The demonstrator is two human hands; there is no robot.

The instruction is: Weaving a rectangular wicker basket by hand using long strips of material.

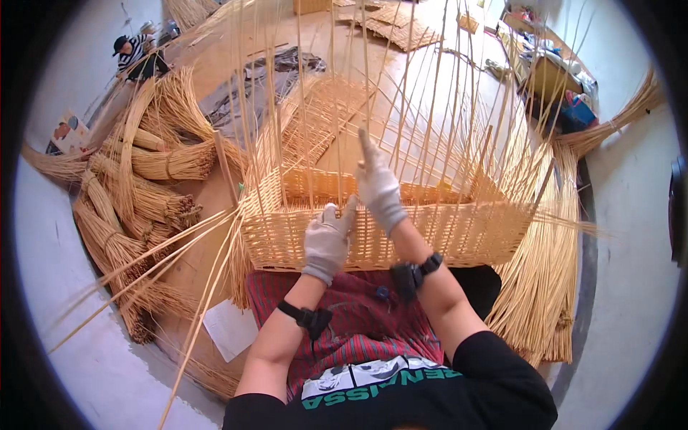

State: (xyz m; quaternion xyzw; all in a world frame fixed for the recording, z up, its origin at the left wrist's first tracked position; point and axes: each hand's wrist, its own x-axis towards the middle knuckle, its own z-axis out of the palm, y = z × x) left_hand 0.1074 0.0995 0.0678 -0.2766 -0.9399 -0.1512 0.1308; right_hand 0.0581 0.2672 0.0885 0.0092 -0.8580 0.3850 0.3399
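A half-woven rectangular wicker basket [459, 233] sits in front of my lap, with several thin upright stakes [430, 107] rising from its rim. My left hand [328, 240], in a grey glove, rests on the near wall of the basket with its fingers curled on the rim. In a matching glove, my right hand [378, 185] reaches over the rim, index finger pointing up along a stake; whether it grips a strand I cannot tell. Long loose weaving rods [165, 251] trail from the basket's left corner toward the floor.
Bundles of willow rods [143, 193] lie stacked at the left, and another sheaf [545, 279] lies at the right. Woven mats [401, 29] lie on the floor beyond. A person in a striped top [132, 51] sits far back left. A white paper sheet [229, 328] lies by my knee.
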